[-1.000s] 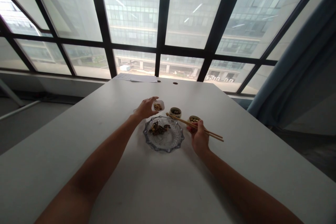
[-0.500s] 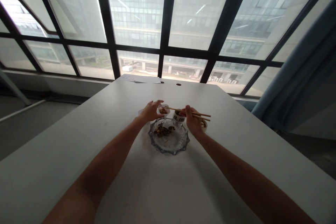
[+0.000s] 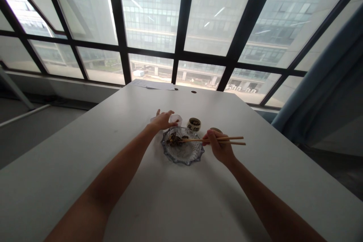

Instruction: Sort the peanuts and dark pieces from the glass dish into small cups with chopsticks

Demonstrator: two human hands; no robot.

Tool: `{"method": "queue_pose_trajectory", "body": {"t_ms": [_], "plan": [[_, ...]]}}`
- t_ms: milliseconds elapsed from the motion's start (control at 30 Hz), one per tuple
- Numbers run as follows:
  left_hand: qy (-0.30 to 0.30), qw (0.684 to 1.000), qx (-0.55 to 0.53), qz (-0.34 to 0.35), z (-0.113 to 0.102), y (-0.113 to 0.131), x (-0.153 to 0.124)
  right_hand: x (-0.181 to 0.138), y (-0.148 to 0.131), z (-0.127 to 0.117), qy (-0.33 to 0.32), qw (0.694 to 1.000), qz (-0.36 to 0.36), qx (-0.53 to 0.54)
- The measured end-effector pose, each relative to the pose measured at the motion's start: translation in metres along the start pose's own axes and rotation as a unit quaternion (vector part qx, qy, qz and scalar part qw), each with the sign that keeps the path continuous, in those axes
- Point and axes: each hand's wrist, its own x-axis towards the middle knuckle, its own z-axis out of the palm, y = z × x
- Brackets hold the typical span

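Observation:
A scalloped glass dish (image 3: 187, 155) sits mid-table with dark food (image 3: 173, 140) piled at its left side. My right hand (image 3: 219, 147) is closed round a pair of wooden chopsticks (image 3: 215, 140); their tips reach into the dish by the dark food. My left hand (image 3: 163, 120) curls round a small white cup (image 3: 176, 118) just behind the dish. A second small cup (image 3: 194, 123) with dark contents stands to the right of it. A third cup (image 3: 216, 130) peeks out behind my right hand.
The white table (image 3: 170, 200) runs to a far edge with papers (image 3: 154, 84) and two cable holes (image 3: 193, 92). Large dark-framed windows (image 3: 181, 45) rise behind. A blue curtain (image 3: 326, 79) hangs at the right.
My right hand swung the chopsticks from over the left cup back down to the dish. My left hand stayed at its cup, which has come down to the table.

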Motion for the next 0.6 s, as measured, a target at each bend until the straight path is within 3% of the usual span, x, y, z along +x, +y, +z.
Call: {"method": "queue_pose_trajectory", "body": {"t_ms": [100, 200, 367, 467, 600], "plan": [[0.032, 0.999, -0.001, 0.012, -0.005, -0.007, -0.015, -0.005, 0.007, 0.003, -0.002, 1.000, -0.022, -0.019], [0.119, 0.993, -0.002, 0.021, -0.007, -0.018, -0.038, -0.008, 0.013, 0.005, 0.010, 1.000, -0.010, 0.000], [0.242, 0.970, -0.035, -0.005, 0.009, -0.045, -0.072, -0.012, 0.026, 0.007, 0.116, 0.989, 0.070, 0.063], [0.271, 0.958, -0.088, -0.032, 0.026, -0.059, -0.078, -0.012, 0.040, 0.008, 0.180, 0.965, 0.133, 0.136], [0.275, 0.949, -0.153, -0.028, 0.037, -0.066, -0.076, -0.012, 0.058, 0.011, 0.214, 0.926, 0.189, 0.248]]}}
